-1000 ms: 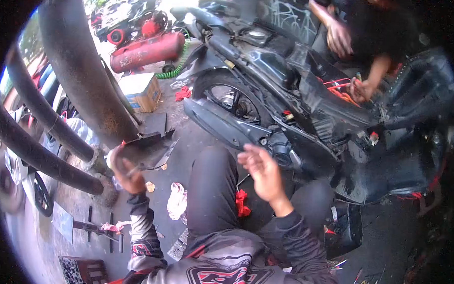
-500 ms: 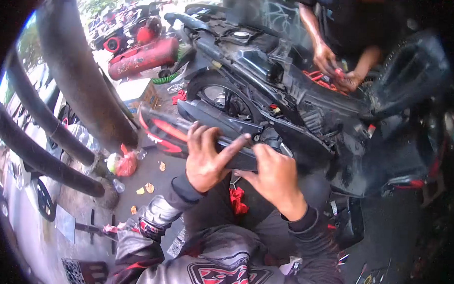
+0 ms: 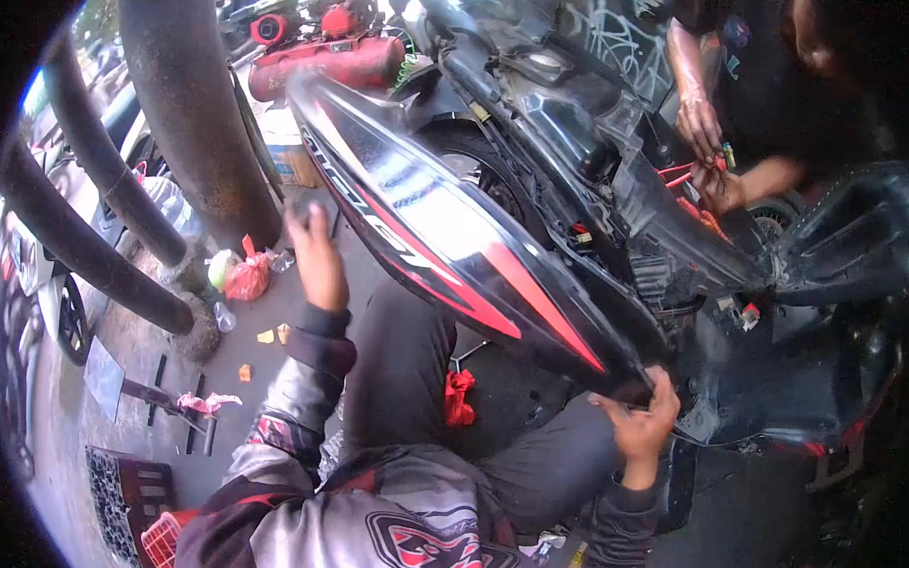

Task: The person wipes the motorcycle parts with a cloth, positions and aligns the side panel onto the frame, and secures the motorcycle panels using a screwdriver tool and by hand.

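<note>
A glossy black scooter side panel (image 3: 427, 218) with red stripes and white lettering lies slantwise before me, its broad outer face showing. My right hand (image 3: 642, 419) holds the panel's lower right end, thumb and fingers pinched about the edge. Just left of the panel, my left hand (image 3: 320, 259) is raised with its fingers stretched out and nothing in it. Behind the panel stands the stripped scooter (image 3: 580, 138), its frame and rear wheel (image 3: 473, 170) partly covered by the panel. A red cloth (image 3: 459, 396) is on the ground between my legs.
Across the scooter, another person's hands (image 3: 714, 173) work with red cables or cords. A red air compressor tank (image 3: 327, 67) stands behind. Thick dark posts (image 3: 195, 105) rise at left, near a reddish plastic bag (image 3: 247, 275). A metal stand (image 3: 180, 400) and a red basket (image 3: 163, 539) lie lower left.
The panel has turned from a narrow view to show its broad lettered face. My left hand has come off it and moved left; my right hand has shifted right and down to its end.
</note>
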{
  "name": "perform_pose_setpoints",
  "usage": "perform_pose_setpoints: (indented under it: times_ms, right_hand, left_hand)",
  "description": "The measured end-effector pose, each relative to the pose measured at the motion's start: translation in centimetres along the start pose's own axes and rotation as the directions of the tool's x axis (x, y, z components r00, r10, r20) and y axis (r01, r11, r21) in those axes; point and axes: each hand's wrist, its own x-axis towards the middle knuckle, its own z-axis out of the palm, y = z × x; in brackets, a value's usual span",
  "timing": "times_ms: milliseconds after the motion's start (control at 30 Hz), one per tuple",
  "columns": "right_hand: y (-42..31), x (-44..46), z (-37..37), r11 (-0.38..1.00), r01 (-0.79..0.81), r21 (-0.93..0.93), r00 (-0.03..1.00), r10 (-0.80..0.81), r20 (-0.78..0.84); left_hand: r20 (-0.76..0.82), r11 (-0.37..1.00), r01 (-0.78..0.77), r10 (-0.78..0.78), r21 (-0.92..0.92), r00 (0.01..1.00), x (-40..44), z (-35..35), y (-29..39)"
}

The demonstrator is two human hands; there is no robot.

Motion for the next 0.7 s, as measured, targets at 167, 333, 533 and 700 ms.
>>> perform_pose_setpoints:
  times_ms: [167,333,533,700]
  right_hand:
    - [5.3,-1.4,-2.2,0.998,0.065,-0.026,0.996,-0.063,0.068]
    - [8.0,-1.1,-2.8,0.974,-0.057,-0.218,0.996,0.069,0.049]
    - [8.7,0.7,-4.6,0.854,-0.160,-0.496,0.986,0.110,-0.129]
    - [11.4,4.3,-5.7,0.910,-0.258,-0.325,0.966,0.238,-0.100]
  left_hand:
    - [0.533,0.555,0.638,-0.365,-0.534,0.763,4.9,0.1,0.6]
    - [0.643,0.573,0.689,-0.331,-0.444,0.690,4.2,4.3,1.9]
    - [0.631,0.649,0.659,-0.340,-0.379,0.697,2.0,10.7,1.7]
    - [0.685,0.620,0.704,-0.347,-0.346,0.641,1.1,15.9,-1.1]
